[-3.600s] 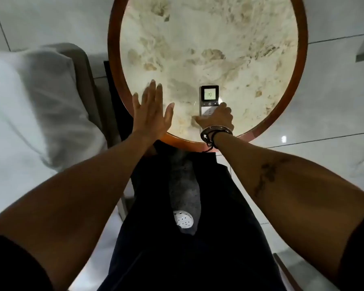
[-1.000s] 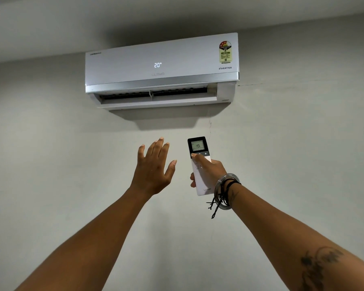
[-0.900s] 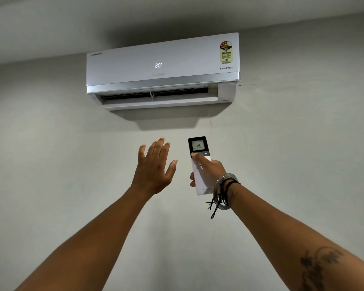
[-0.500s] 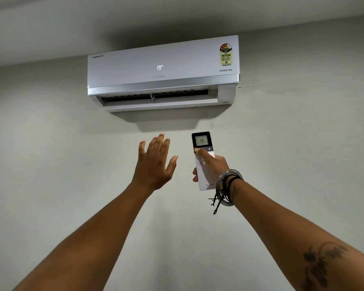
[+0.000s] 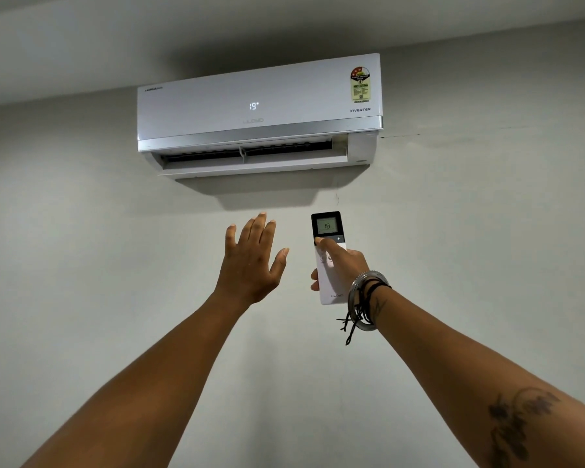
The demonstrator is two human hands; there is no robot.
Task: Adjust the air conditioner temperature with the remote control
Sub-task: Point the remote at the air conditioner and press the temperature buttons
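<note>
Now | right hand grasps remote control at frame centre, aimed up at air conditioner, thumb seemingly on minus | left hand released, raised beside it.

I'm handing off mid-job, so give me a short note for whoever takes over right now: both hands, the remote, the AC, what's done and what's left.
Left hand: open, empty, raised with fingers spread below the AC.
Right hand: wrapped around the remote, aimed up at the unit, thumb on the button left of the plus key.
Readings: remote screen shows 18; the AC panel shows 19.
Done: remote is in hand and pointed, a setting keyed in.
Left: check that the AC display matches the remote; press again if the wanted temperature differs, then put the remote down.
</note>
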